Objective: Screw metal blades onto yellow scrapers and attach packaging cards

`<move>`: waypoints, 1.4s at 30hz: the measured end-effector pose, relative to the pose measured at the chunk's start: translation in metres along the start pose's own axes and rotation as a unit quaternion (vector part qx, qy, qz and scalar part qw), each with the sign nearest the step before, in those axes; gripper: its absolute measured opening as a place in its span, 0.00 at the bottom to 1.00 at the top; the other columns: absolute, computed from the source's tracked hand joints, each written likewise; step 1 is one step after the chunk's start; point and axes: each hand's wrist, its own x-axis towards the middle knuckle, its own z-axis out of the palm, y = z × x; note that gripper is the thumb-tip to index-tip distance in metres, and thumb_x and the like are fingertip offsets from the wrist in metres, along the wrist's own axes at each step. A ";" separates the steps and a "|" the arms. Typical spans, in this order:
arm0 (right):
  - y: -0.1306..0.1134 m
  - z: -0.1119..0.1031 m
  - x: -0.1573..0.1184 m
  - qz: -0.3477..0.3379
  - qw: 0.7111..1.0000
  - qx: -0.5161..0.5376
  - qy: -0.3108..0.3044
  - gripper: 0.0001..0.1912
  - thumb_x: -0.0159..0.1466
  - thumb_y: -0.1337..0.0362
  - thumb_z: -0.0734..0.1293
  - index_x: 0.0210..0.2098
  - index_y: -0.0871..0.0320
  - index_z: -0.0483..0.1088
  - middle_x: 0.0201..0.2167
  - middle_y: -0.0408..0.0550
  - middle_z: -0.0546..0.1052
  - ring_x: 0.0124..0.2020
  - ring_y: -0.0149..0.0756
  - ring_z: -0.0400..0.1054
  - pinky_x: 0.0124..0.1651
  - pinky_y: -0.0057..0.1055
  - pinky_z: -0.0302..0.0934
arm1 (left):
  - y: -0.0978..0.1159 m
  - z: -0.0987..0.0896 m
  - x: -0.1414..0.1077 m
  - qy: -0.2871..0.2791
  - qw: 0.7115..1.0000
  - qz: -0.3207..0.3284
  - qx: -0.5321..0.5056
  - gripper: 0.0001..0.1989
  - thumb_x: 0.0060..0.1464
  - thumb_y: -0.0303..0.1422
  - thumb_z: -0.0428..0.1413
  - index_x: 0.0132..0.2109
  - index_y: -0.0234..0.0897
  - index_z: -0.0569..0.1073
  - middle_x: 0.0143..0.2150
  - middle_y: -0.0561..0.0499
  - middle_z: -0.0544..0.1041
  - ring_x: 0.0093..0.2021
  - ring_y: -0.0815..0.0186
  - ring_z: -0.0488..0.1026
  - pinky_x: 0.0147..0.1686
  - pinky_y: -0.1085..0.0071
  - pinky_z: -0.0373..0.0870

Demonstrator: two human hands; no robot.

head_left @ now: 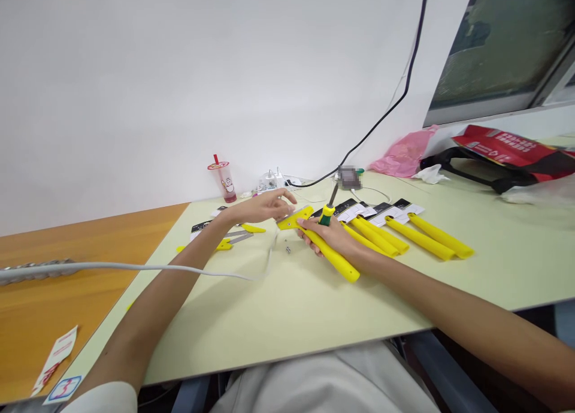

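Note:
My right hand [330, 233] is closed round a yellow scraper [335, 257], whose handle points toward the table's front edge. The same hand also holds a screwdriver [329, 212] with a green and yellow handle, its shaft pointing up. Just left of the scraper's head, my left hand [265, 206] has its fingers apart, the fingertips near the head's upper edge; whether they touch it is unclear. Small metal screws [288, 249] lie on the table below the scraper head.
Several yellow handles [420, 238] with black and white cards lie at right. Yellow parts and blades [240, 236] lie behind my left forearm. A cup [223, 182], a pink bag [404, 154] and a red package [512, 152] stand farther back. A white cable [179, 269] crosses my left forearm.

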 end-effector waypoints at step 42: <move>0.004 0.002 -0.008 -0.085 0.995 -0.027 0.051 0.29 0.68 0.36 0.75 0.34 0.57 0.78 0.27 0.45 0.78 0.21 0.31 0.70 0.23 0.29 0.64 | 0.039 -0.002 0.005 0.216 0.956 0.120 0.161 0.16 0.70 0.47 0.60 0.45 0.38 0.79 0.50 0.44 0.82 0.47 0.60 0.79 0.50 0.62 0.76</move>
